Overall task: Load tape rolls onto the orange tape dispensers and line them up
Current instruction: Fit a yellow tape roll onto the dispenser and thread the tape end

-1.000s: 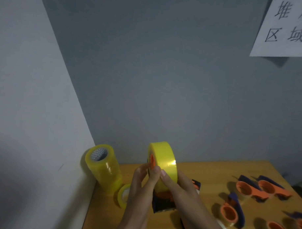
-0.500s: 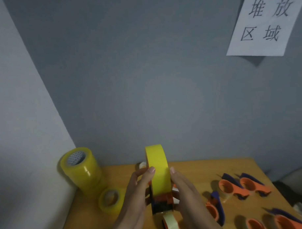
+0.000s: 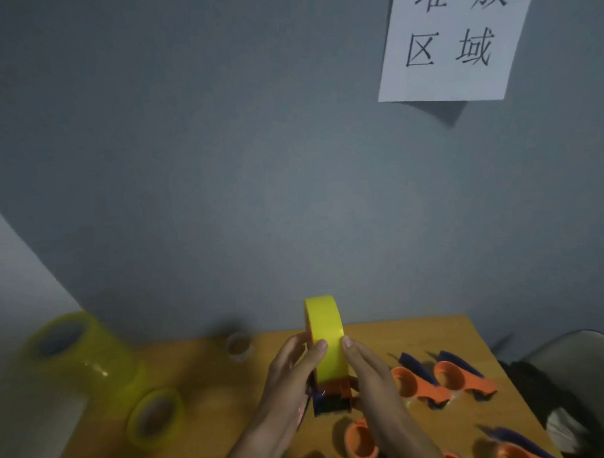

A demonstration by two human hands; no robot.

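Yellow tape roll (image 3: 326, 334), orange dispenser (image 3: 337, 389)

Glossy yellow tape roll (image 3: 326, 337) — wooden table (image 3: 210, 396) — paper sign (image 3: 453, 42).

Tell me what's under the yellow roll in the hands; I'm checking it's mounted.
Under the yellow roll sits an orange dispenser with a dark front. Its hub is hidden by the roll, the left hand and the right hand.

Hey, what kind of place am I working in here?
Probably a small packing or stockroom corner: a wooden table against a grey wall, a paper sign marking a stacking area, spare yellow tape rolls and several orange tape dispensers.
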